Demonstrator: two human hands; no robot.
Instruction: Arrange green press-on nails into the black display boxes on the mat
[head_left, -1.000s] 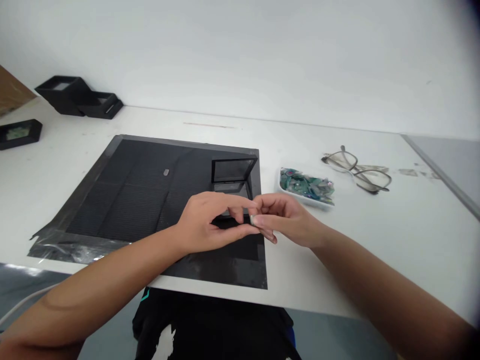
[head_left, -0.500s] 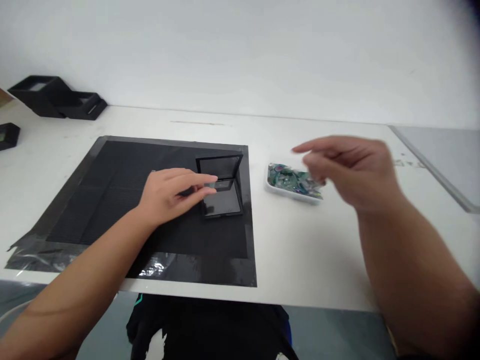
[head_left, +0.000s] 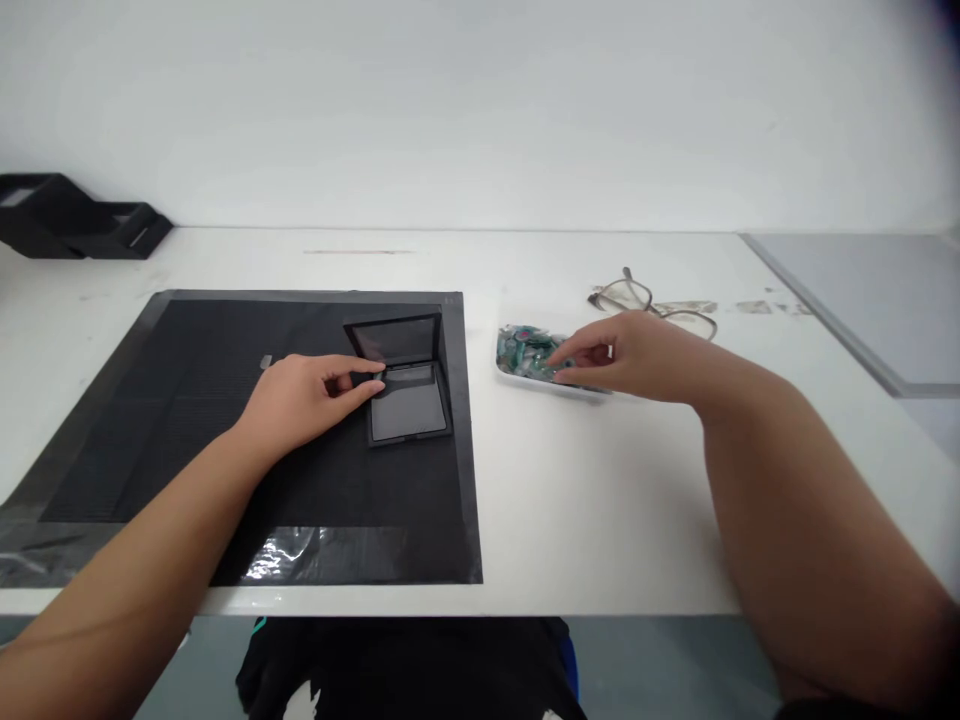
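My left hand [head_left: 304, 397] rests on the black mat [head_left: 187, 420], its fingertips pinched at the left edge of a small open black case [head_left: 405, 385] whose lid stands up behind. Something small sits between those fingertips, too small to name. My right hand [head_left: 622, 355] reaches into a shallow white tray [head_left: 517, 362] of small green pieces just right of the mat. Its thumb and forefinger are pinched together among the pieces.
A pair of glasses [head_left: 649, 300] lies behind the tray. Black boxes [head_left: 67, 215] stand at the far left against the wall. A tiny grey piece [head_left: 265, 362] lies on the mat. A grey panel [head_left: 862, 295] lies at the right.
My hands were together over the case. The left moved to the case's left edge; the right swung out to the tray and lowered into the green pieces.
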